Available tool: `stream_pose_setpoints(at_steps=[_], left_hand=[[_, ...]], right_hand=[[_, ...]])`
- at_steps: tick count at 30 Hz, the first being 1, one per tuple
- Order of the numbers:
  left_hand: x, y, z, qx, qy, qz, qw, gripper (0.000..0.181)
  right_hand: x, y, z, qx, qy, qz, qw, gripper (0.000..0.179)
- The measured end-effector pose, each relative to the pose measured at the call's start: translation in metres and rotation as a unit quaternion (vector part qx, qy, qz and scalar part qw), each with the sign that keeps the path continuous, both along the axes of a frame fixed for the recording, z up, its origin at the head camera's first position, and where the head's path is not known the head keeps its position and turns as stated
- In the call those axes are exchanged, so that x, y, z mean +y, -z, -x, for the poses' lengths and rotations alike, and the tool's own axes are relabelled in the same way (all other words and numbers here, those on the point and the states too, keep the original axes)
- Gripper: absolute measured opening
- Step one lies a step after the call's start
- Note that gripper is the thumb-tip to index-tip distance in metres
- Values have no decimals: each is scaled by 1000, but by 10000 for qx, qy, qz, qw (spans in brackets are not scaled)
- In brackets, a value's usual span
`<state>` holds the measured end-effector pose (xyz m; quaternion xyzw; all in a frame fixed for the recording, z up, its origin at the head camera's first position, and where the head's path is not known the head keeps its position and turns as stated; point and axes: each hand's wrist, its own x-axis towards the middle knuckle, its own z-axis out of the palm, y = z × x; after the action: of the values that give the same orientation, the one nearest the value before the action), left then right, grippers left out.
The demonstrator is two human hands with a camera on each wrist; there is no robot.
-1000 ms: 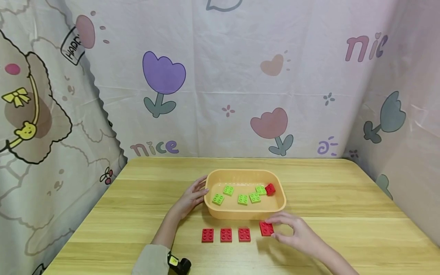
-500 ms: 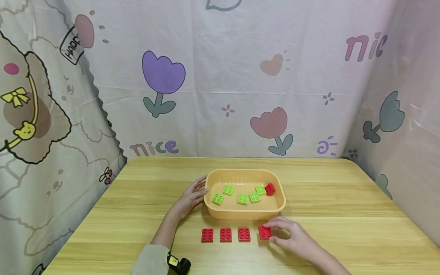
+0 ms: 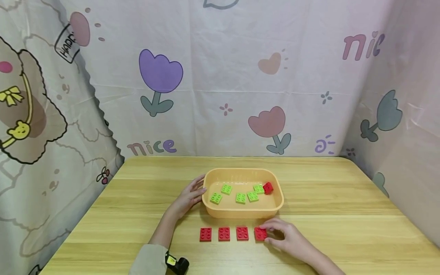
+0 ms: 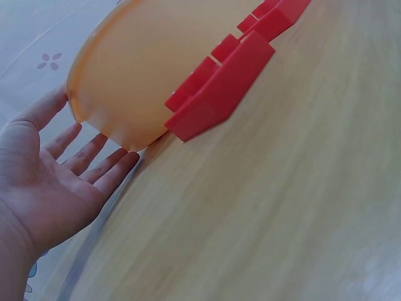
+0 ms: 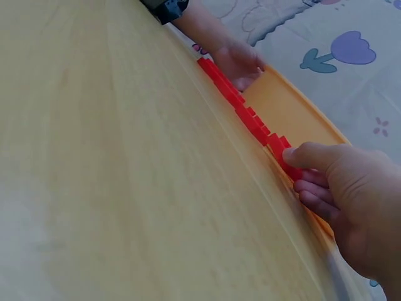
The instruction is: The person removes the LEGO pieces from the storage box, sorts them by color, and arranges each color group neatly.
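Wooden table (image 3: 361, 214) fronts flowered cloth (image 3: 213, 68), right hand (image 3: 288, 236) pinching red brick (image 3: 259, 234), left hand (image 3: 187, 198) outspread against tub (image 3: 242, 214).

One rounded rectangular orange plastic tray (image 3: 242, 213) holds five square lime-green studded plastic bricks (image 3: 241, 198) and one red studded plastic brick (image 3: 268, 188); four square red studded plastic bricks (image 3: 224, 234) lie outside

With my right hand (image 5: 357, 200) I pinch a red brick (image 5: 280, 155); along the desk (image 5: 138, 188) more red bricks (image 5: 222, 83) line up leftward, beside the orange tray (image 5: 291, 106) my left hand (image 5: 241, 64) touches.
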<state>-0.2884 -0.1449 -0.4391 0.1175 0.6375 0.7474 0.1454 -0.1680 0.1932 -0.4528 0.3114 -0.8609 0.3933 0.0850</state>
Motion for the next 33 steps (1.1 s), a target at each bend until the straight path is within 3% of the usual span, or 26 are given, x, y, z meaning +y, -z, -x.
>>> stream_pose_setpoints(at_steps=[33], left_hand=[[0,-1,1,-65,-53,-33,10000,58]], right_hand=[[-4,-2,-1,-193,290,-348,9988,27]])
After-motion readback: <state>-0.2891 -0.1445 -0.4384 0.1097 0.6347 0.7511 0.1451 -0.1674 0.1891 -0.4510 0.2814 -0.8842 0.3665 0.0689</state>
